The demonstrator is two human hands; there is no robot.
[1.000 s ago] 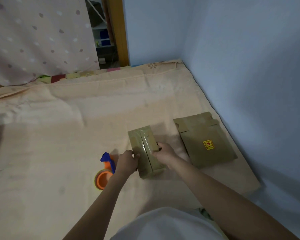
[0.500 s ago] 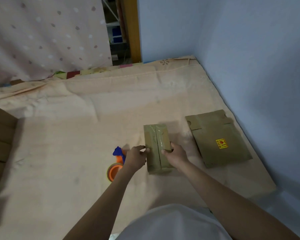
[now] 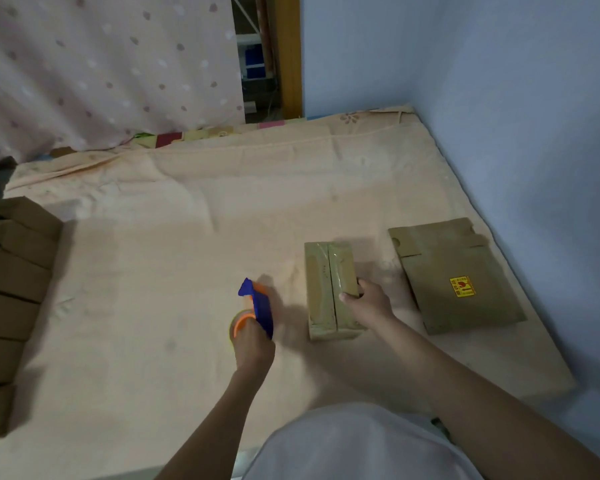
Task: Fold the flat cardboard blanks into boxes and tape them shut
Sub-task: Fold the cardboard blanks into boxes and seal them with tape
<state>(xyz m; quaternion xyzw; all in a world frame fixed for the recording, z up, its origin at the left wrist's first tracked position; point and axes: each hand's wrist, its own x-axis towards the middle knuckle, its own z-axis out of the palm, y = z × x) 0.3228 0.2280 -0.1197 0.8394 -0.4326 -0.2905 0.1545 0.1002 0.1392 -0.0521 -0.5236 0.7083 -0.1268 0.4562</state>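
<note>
A folded brown cardboard box [image 3: 328, 289] lies on the peach bed sheet [image 3: 160, 258], with clear tape along its top seam. My right hand [image 3: 368, 301] grips its right side, thumb on top. To the left, my left hand [image 3: 253, 344] grips the orange and blue tape dispenser [image 3: 255, 308], which is apart from the box. A stack of flat cardboard blanks [image 3: 454, 275] with a yellow sticker lies right of the box.
Several finished brown boxes [image 3: 11, 289] are piled at the left edge. A blue wall [image 3: 534, 133] runs along the right side and back corner. A dotted curtain [image 3: 101, 64] hangs at the back left.
My left hand has left the box and taken hold of the tape dispenser. My right hand stays on the box. The view has shifted left, showing the pile of boxes.
</note>
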